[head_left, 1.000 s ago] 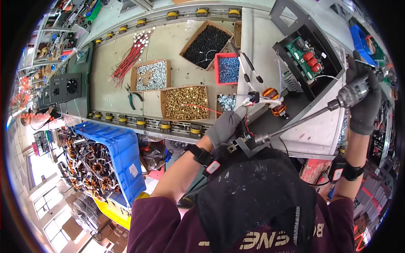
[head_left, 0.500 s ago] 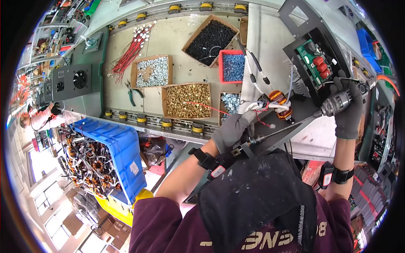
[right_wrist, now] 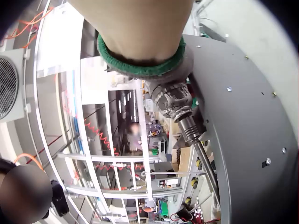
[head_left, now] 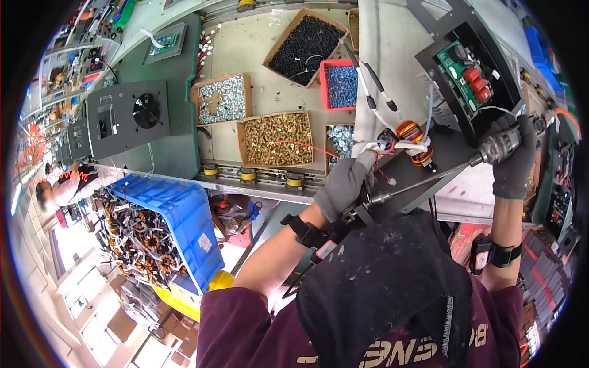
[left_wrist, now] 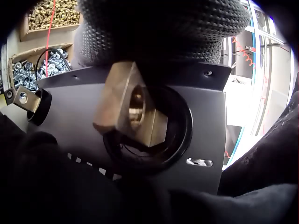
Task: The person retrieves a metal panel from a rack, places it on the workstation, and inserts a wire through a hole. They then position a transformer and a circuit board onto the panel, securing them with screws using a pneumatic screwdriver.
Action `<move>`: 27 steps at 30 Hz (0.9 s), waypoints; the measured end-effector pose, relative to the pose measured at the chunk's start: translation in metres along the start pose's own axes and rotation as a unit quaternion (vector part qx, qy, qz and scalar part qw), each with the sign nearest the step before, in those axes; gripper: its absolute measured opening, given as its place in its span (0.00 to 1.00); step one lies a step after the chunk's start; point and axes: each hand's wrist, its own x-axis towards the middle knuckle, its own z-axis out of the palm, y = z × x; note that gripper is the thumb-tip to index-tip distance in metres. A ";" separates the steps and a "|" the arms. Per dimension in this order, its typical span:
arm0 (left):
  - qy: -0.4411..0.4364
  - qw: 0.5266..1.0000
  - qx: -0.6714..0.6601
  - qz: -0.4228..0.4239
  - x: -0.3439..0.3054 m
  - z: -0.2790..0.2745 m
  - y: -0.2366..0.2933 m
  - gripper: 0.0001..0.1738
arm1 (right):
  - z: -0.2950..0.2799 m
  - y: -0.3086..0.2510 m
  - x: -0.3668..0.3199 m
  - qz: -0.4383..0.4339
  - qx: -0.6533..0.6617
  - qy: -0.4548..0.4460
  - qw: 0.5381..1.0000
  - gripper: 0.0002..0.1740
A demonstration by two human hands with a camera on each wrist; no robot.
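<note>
In the head view, my gloved right hand (head_left: 514,162) grips a power driver (head_left: 497,147). Its long shaft (head_left: 429,179) slants down-left across the black metal case (head_left: 451,144). The driver's socket end (head_left: 377,197) is close beside my gloved left hand (head_left: 343,187), whose fingertips pinch a white-sleeved lead (head_left: 368,148) of the copper-wound coil (head_left: 414,142). In the left wrist view, a brass terminal (left_wrist: 119,100) stands in a black ring (left_wrist: 184,126) on the panel, the glove (left_wrist: 163,32) behind its edge. The right wrist view shows the driver (right_wrist: 173,99) beside the grey panel (right_wrist: 243,112).
Trays of silver screws (head_left: 221,101), brass screws (head_left: 277,140), black screws (head_left: 307,52) and blue screws (head_left: 342,86) sit on the line. A fan panel (head_left: 132,113) lies left of them. A blue crate (head_left: 193,227) of coils stands below.
The driver's socket end has come down-left, nearer my left hand and the brass terminal. The green base with the fan panel has slid right along the line, covering most of the red wires.
</note>
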 end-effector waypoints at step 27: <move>0.025 1.000 0.000 -0.018 -0.002 0.001 0.002 0.36 | 0.045 0.010 -0.008 -0.069 -0.106 0.069 0.990 0.16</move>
